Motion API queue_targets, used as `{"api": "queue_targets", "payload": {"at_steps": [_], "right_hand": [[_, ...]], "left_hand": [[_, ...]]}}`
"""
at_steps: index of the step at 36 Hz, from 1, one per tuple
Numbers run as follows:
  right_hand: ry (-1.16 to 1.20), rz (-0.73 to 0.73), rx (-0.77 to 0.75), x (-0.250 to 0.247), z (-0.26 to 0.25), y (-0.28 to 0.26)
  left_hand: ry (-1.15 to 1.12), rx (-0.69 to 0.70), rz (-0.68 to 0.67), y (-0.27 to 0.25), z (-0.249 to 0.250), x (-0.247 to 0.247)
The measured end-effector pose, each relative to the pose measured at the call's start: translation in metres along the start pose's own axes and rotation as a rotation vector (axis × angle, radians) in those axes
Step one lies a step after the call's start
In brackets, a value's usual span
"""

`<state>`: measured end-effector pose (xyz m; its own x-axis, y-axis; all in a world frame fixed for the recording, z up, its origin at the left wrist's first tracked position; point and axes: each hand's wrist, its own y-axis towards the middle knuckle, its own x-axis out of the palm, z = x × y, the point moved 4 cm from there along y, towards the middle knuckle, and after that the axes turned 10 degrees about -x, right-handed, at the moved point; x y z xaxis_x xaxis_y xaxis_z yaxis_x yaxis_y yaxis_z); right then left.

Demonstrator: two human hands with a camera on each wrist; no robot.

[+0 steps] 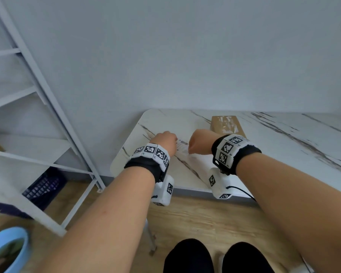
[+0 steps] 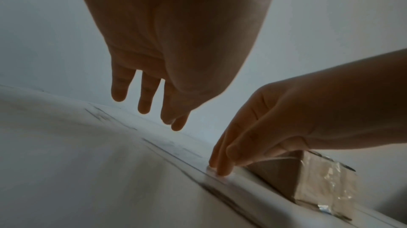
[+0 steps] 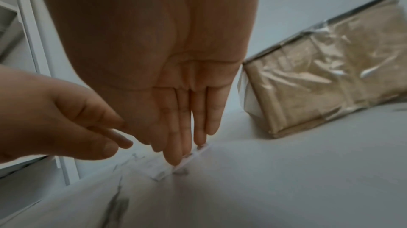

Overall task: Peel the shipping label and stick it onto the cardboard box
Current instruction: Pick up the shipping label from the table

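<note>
A white shipping label (image 1: pixel 182 147) lies flat on the marble-patterned table (image 1: pixel 283 146), between my two hands. My right hand (image 1: pixel 198 143) points straight down, and its fingertips (image 3: pixel 176 159) press on the label's (image 3: pixel 157 168) near edge. To the left, my left hand (image 1: pixel 165 141) hovers just above the label with relaxed fingers (image 2: pixel 144 108) and holds nothing. The brown cardboard box (image 1: pixel 226 124), wrapped in clear tape, rests on the table just behind my right hand. The box (image 3: pixel 330 83) stands apart from the label.
A grey metal shelf frame (image 1: pixel 47 107) stands to the left of the table, with a dark crate (image 1: pixel 41 188) under it. A blue bowl (image 1: pixel 6 251) sits at the bottom left. The table's front edge (image 1: pixel 185 189) is near my wrists, above the wooden floor.
</note>
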<state>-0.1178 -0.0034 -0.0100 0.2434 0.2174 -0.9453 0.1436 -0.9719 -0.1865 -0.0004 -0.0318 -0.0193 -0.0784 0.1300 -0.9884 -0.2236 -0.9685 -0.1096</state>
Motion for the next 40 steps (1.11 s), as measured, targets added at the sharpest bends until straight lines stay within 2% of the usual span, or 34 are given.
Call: {"api": "queue_targets", "payload": {"at_steps": [8,16,30,40], "right_hand": [[0.025,0.01,-0.036,0.004,0.003,-0.028],[0.004,0.058,-0.038,0.007,0.01,-0.051],[-0.027,-0.049,0.007,0.012,0.001,-0.069],[0.124,0.026,0.009,0.012,0.006,-0.08]], "left_hand": [[-0.016,0.02,-0.045,-0.021,0.014,0.017],[-0.034,0.027,0.011,-0.038,0.021,0.018],[-0.121,0.054,-0.06,-0.061,0.024,0.012],[-0.197,0.076,0.041,-0.068,0.029,0.006]]}}
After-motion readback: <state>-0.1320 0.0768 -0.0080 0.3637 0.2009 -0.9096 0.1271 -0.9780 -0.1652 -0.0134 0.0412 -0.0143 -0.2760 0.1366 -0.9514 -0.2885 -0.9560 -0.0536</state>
